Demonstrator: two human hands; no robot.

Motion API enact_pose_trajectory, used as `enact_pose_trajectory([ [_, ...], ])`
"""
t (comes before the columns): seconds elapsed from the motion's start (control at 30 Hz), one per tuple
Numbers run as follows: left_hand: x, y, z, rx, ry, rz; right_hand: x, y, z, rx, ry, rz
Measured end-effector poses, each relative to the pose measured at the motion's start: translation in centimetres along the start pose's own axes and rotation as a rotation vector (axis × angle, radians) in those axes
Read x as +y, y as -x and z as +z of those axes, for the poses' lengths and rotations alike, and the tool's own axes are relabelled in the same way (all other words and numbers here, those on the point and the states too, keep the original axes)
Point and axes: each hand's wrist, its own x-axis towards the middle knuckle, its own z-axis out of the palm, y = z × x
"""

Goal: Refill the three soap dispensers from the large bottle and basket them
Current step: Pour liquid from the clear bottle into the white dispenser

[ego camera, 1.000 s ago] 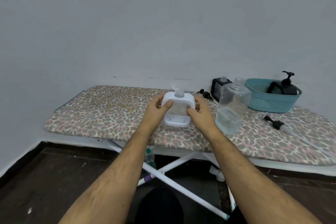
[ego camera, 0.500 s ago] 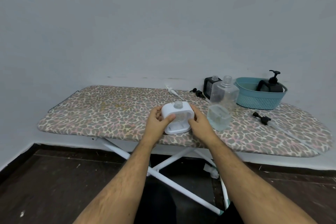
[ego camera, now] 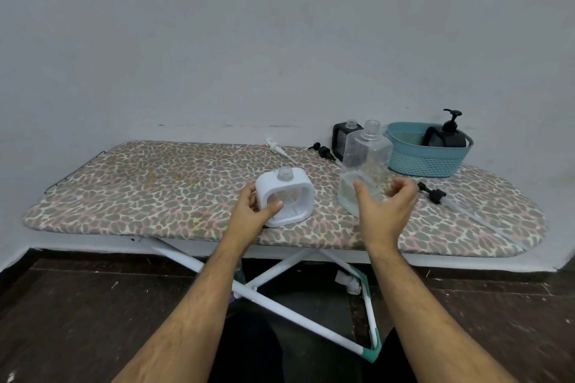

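Standing upright, white dispenser (ego camera: 284,196), open neck up, left hand (ego camera: 252,211) holding.

White dispenser (ego camera: 284,196) stands left of large bottle (ego camera: 365,168); basket (ego camera: 427,158) behind, right.

No lettering, label, brand or number can be read anywhere: the large clear bottle (ego camera: 365,171), the white dispenser (ego camera: 284,196), the two black dispensers (ego camera: 343,137) (ego camera: 448,134) and the teal basket (ego camera: 426,158) all show plain faces.
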Motion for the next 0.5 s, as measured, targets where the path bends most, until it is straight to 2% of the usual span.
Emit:
enact_pose_trajectory([
  [0.23, -0.6, -0.1, -0.4, -0.039, -0.053, 0.004, 0.8, -3.0, 0.7, -0.390, 0.001, 0.174],
  [0.5, -0.6, 0.0, -0.1, -0.011, -0.104, 0.024, 0.1, -3.1, 1.3, -0.424, 0.043, 0.147],
])
